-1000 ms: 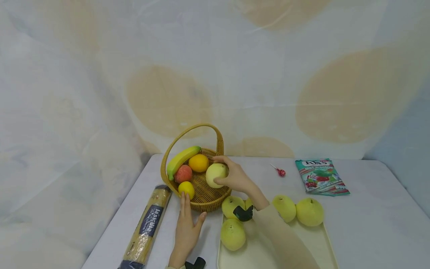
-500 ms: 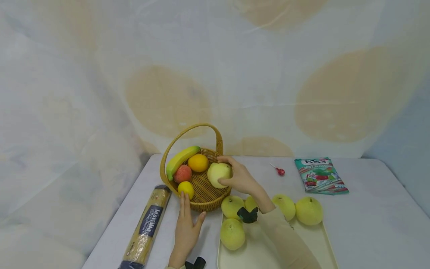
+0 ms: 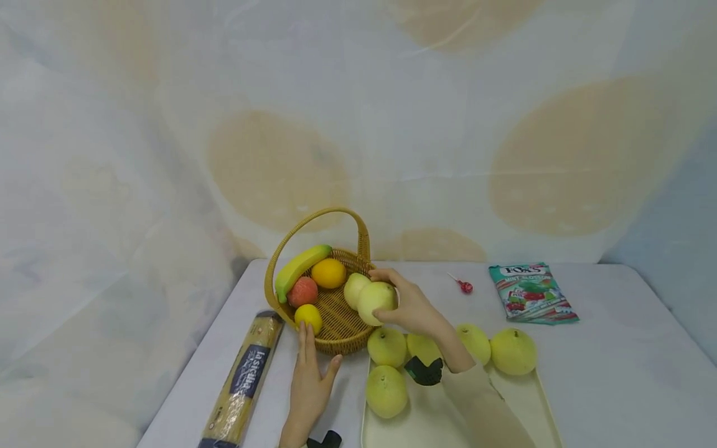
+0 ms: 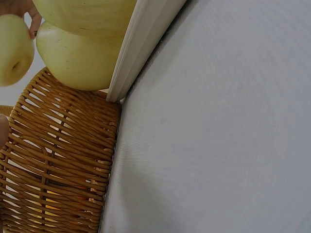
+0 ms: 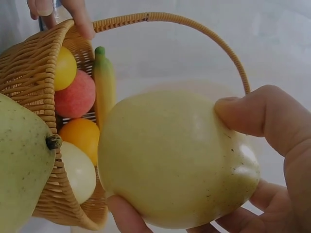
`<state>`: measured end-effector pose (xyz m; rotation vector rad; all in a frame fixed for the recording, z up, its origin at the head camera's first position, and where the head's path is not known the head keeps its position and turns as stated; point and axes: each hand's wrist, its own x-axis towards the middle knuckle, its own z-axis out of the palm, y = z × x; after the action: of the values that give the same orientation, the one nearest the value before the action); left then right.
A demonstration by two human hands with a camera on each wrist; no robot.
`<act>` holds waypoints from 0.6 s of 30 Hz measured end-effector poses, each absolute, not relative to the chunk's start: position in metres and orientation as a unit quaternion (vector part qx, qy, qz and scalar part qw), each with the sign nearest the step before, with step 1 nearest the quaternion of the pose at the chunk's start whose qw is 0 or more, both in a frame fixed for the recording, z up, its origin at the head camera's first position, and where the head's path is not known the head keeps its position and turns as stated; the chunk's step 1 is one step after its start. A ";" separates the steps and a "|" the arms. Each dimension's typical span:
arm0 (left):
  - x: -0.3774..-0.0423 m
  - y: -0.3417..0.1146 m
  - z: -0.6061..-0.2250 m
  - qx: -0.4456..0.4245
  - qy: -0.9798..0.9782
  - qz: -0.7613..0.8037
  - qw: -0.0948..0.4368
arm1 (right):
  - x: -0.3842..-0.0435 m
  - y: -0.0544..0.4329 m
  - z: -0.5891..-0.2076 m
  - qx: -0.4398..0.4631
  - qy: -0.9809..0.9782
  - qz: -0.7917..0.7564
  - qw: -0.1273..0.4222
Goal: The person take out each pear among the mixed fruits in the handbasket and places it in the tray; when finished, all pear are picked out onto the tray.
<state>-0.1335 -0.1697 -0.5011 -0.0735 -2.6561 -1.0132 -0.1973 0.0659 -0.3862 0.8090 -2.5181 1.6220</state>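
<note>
A round pale-green pear point(image 5: 170, 160) is gripped in my right hand point(image 3: 411, 305), thumb on one side and fingers curled round the other. In the head view it overlaps the right rim of the wicker basket point(image 3: 342, 345). Inside the basket lie another pale pear point(image 3: 354, 287), a banana point(image 3: 302, 267), an orange point(image 3: 328, 274), a red peach point(image 3: 303, 292) and a lemon point(image 3: 309, 318). My left hand point(image 3: 308, 386) has its fingers straight and its thumb spread, fingertips at the basket's front-left rim beside the lemon.
Several pears point(image 3: 386, 392) sit along the back and left edges of a cream tray point(image 3: 437, 417). A spaghetti pack point(image 3: 243, 379) lies left of the basket. Towards the back right are a lollipop point(image 3: 465, 286) and a candy bag point(image 3: 533, 294).
My right hand has shifted right and slightly nearer with its pear, and another pear in the basket now shows behind it. My left hand stays at the rim.
</note>
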 end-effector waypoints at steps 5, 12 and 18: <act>-0.133 -0.169 -0.500 -0.025 -0.924 -0.352 0.147 | -0.185 0.077 -0.387 0.251 -0.819 0.516 0.017; -0.133 -0.169 -0.500 -0.024 -0.924 -0.352 0.148 | -0.174 0.091 -0.390 0.249 -0.828 0.501 0.031; -0.133 -0.169 -0.502 -0.028 -0.923 -0.350 0.157 | -0.168 0.099 -0.392 0.246 -0.827 0.505 0.030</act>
<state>-0.1335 -0.1690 -0.5015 -0.0795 -2.6423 -1.0019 -0.1678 0.0990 -0.3924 0.7595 -2.5486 1.5566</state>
